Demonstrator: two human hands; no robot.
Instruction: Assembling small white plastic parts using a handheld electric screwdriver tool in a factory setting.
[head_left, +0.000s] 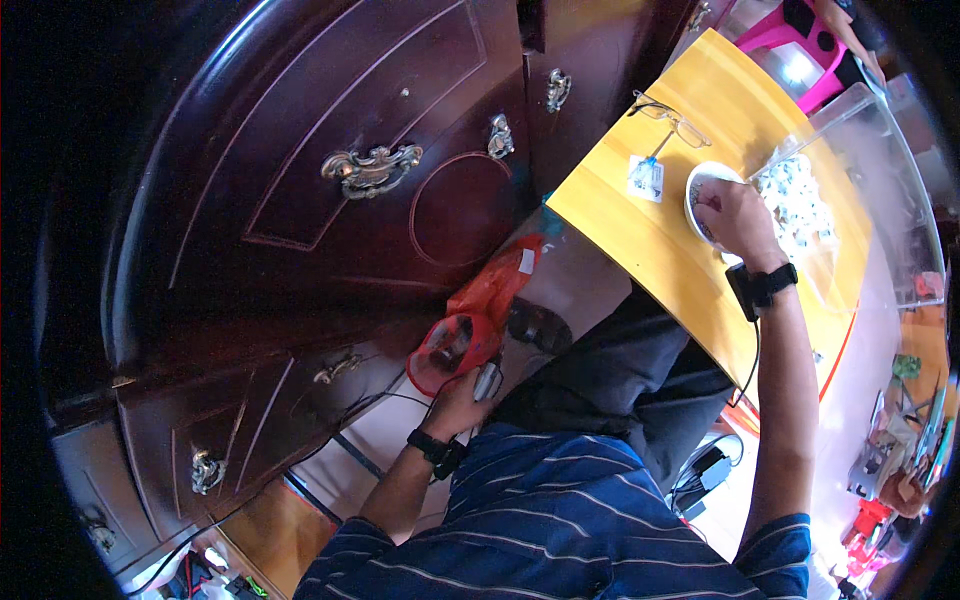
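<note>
The right hand (738, 218) has its grip clenched over the rim of a white bowl (700, 190) on the yellow wooden worktop (640, 240). Left of the bowl lies a small blue-and-white packet (646, 177). The left hand (462, 398), off the worktop, grips a small grey object (487, 381) beside a red plastic bag (470, 330).

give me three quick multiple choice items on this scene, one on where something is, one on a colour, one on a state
1. Where do the eyeglasses lie?
A. on the yellow table
B. on the floor
C. in the white bowl

2. What colour is the plastic bag by the left hand?
A. green
B. red-orange
C. black

3. What is the right hand doing?
A. hanging free at the person's side
B. resting at the white bowl with fingers curled
C. gripping a drawer handle

Answers:
1 A: the glasses rest on the yellow tabletop, near its far edge.
2 B: the bag at the left hand is red-orange.
3 B: the right hand sits over the bowl's rim, fingers closed.
</note>
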